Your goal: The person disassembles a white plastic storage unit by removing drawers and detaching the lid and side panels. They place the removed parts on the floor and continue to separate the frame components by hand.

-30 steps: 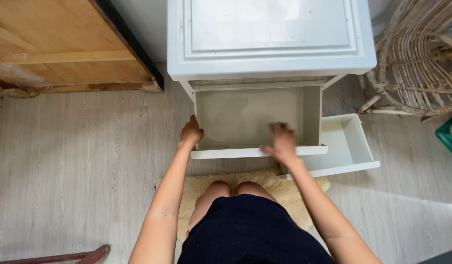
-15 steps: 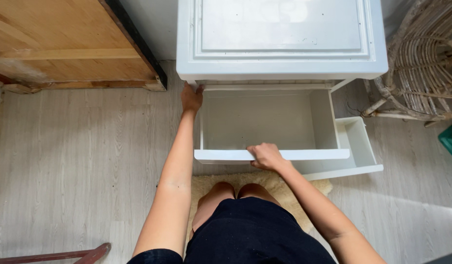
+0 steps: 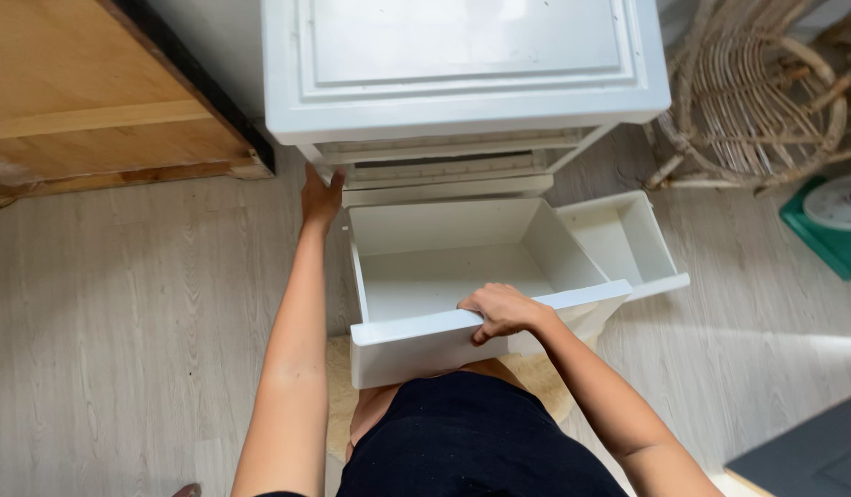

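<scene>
1. White plastic makes up the drawer [image 3: 444, 276], which is out of the cabinet [image 3: 462, 69] and tilted, its front lip low over the lap.
2. The front lip is gripped by the right hand [image 3: 501, 310], fingers curled over the top edge and thumb underneath, near the middle of the lip.
3. The cabinet's front left corner is braced by the left hand [image 3: 320, 195], which is laid flat and open against the frame; nothing is clasped in it.
4. The drawer is seen to be empty, so it is judged light; its thin walls are likely to flex a little if squeezed.
5. Smooth moulded plastic is judged somewhat slippery, so the rolled lip is the surest hold, with a side wall as a second.
6. Held at one point only, the drawer is apt to swing or tip; a hand at each side would steady it.
7. A second drawer [image 3: 628, 244] lies on the floor [image 3: 122, 304] just right of the cabinet, near a wicker chair [image 3: 757, 92].
8. A wooden board [image 3: 85, 101] lies at the upper left, and a fleece rug [image 3: 338, 387] lies under the knees.
</scene>
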